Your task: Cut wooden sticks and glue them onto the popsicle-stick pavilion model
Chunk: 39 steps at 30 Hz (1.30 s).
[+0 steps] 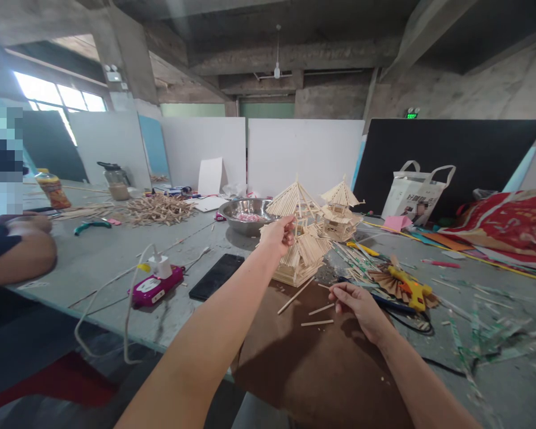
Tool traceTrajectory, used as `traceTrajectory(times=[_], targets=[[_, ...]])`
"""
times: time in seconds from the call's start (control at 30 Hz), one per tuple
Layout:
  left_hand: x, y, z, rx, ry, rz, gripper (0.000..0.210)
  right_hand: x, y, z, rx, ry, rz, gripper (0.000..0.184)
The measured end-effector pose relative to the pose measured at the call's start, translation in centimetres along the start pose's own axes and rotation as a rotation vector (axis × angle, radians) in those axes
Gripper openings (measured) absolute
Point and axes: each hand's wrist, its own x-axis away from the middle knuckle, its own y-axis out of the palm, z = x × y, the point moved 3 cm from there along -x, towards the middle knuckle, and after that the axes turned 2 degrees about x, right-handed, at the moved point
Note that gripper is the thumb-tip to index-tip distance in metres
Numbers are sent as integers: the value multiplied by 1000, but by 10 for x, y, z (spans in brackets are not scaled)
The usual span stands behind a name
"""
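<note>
A pagoda model (295,262) built of thin wooden sticks stands on a brown board (272,357). My left hand (277,237) reaches to its upper level, fingers curled closed at a post under the pointed roof. Low to the right of the model, my right hand (351,301) is closed in a pinch on a short wooden stick, whose tip pokes out to the left. Several loose sticks, among them a short stick (317,323), lie on the board beside that hand. Directly behind stands a second, smaller pagoda model (339,208).
A yellow glue gun (408,289) and scattered sticks lie to the right. Left of the board are a black phone (217,277) and a purple power strip (156,287) with a white cable. A metal bowl (239,223) sits behind. Another person's arm (22,250) rests at far left.
</note>
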Motion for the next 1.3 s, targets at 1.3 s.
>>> traceTrajectory(times=[1.3], targets=[[61, -19, -85, -884, 573, -86, 11, 4, -81, -25, 1378, 182, 465, 35]])
